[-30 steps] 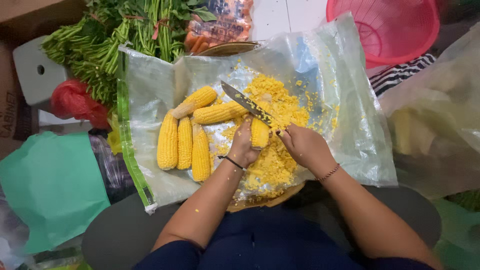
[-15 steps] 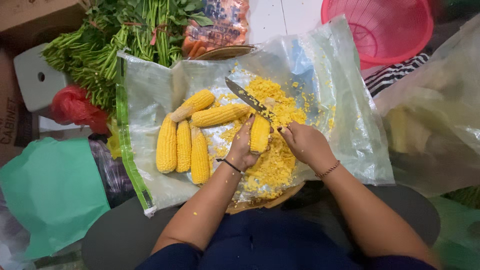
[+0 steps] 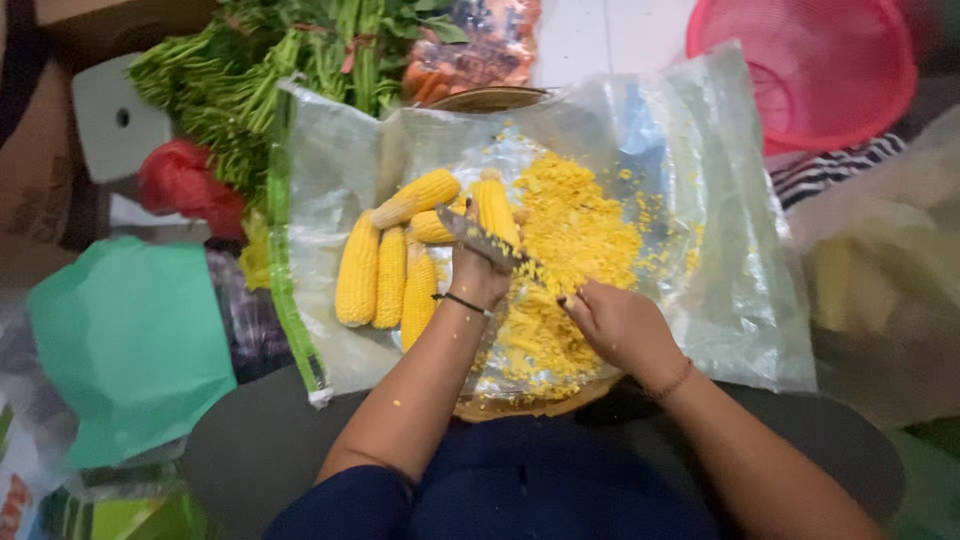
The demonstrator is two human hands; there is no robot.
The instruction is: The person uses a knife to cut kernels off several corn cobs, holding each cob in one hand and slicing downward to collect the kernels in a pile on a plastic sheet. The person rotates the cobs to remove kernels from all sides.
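Knife [image 3: 487,247] in my right hand [image 3: 622,325]: dull grey metal blade, flecked with corn bits.
Cob [image 3: 497,210] in my left hand [image 3: 478,275]: bumpy, glossy yellow kernels.
Sheet [image 3: 720,280] under my work: clear crinkled plastic, shiny.
Basket [image 3: 810,70], far right corner: pink plastic mesh.
Bag [image 3: 125,340], left edge: matt green plastic.

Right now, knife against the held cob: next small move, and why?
Probably draw the knife down along the corn cob. The left hand holds that cob, the right hand grips the knife's handle, and cut kernels already lie piled on the plastic sheet.
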